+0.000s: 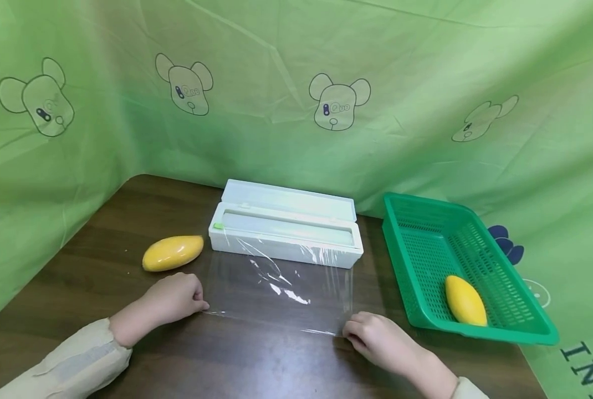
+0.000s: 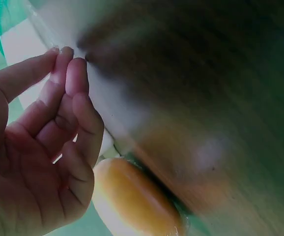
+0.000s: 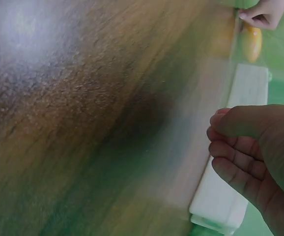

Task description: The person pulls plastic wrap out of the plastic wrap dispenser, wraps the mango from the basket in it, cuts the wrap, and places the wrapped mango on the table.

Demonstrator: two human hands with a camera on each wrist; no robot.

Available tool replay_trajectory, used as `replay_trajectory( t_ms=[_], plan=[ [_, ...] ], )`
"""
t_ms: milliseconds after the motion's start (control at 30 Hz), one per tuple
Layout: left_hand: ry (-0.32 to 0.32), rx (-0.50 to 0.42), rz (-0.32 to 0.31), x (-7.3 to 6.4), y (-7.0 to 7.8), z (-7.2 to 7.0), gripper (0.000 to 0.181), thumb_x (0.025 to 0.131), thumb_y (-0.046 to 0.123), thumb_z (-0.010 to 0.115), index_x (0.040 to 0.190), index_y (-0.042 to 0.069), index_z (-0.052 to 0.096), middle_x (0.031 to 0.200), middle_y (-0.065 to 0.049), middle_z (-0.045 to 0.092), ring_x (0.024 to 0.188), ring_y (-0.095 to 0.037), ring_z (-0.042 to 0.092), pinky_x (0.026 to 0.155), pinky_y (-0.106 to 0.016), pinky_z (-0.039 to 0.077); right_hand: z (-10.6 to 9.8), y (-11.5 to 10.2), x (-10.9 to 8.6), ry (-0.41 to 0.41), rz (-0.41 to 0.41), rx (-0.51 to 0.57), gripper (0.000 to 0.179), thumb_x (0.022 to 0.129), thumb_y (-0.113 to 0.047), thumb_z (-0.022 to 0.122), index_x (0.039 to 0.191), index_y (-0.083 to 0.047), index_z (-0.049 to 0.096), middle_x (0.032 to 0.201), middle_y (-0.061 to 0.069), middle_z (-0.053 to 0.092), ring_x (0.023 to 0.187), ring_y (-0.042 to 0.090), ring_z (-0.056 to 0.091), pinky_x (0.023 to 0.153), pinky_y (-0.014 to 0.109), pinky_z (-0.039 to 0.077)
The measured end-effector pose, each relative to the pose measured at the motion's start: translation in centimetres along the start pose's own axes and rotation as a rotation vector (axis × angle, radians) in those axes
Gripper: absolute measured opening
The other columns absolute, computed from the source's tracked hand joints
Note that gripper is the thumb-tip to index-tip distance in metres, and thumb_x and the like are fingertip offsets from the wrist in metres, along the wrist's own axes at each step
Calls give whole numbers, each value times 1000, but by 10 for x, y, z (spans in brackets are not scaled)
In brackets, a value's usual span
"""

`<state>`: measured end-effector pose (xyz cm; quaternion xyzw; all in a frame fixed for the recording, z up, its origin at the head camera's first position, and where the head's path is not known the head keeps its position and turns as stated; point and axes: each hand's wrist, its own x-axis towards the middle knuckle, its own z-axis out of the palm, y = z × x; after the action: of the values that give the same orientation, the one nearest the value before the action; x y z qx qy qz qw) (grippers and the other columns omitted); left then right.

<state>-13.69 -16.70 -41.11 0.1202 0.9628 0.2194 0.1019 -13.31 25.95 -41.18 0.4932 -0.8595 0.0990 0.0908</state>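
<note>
A sheet of clear plastic wrap (image 1: pixel 281 288) stretches from the white wrap dispenser box (image 1: pixel 286 252) toward me over the table. My left hand (image 1: pixel 174 299) pinches its near left corner between thumb and fingertips, as the left wrist view also shows. At the near right corner, my right hand (image 1: pixel 376 338) pinches the film; its thumb meets the index finger in the right wrist view. The dispenser's lid (image 1: pixel 289 199) stands raised at the back. Just beyond my left hand lies a yellow mango (image 1: pixel 173 253) with a shiny, wrapped-looking surface.
To the right, a green plastic basket (image 1: pixel 406 277) holds another yellow mango (image 1: pixel 465 301). A green curtain (image 1: pixel 256 138) with printed mouse heads hangs behind and beside the dark wooden table (image 1: pixel 202 366).
</note>
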Motion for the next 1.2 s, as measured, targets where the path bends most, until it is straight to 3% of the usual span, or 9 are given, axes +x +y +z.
replay_trajectory(
  t_ms=[100,300,567,700,1033,1200],
  plan=[
    [4,7,-9,1,0,1,51,81,21,86,52,19,44,52,12,29,50,-7,32,50,-26,28,4,2,2,-31,24,23,25,77,3,81,80,-16,66,78,-11,59,71,4,58,64,21,50],
    [-12,4,-37,3,1,2,50,78,19,88,51,17,47,50,11,32,48,-7,34,49,-25,30,10,6,2,-93,59,61,21,80,2,80,82,-15,69,81,-10,61,75,5,61,66,23,52],
    [-54,-34,-47,11,-6,-2,40,74,20,91,54,16,56,53,10,47,52,-9,43,51,-26,37,9,10,1,-114,87,144,19,82,2,80,85,-15,71,84,-10,64,77,4,63,67,22,53],
    [-74,-56,-20,14,-10,-4,39,73,20,92,56,15,58,54,9,49,53,-9,45,52,-27,38,8,10,2,-127,116,176,18,83,2,79,85,-14,73,85,-10,64,78,4,63,67,21,54],
    [-75,-63,7,16,-10,-4,38,72,19,92,56,14,58,55,9,49,53,-9,45,52,-27,39,9,6,1,-133,244,208,28,82,4,73,77,-20,60,76,-16,50,67,-2,46,58,19,44],
    [-77,-59,-9,15,-10,-4,37,72,19,92,57,14,59,56,8,51,54,-10,46,53,-28,40,2,4,-2,-193,249,209,29,82,4,73,74,-20,58,74,-17,48,66,-2,45,58,20,44]
  ],
)
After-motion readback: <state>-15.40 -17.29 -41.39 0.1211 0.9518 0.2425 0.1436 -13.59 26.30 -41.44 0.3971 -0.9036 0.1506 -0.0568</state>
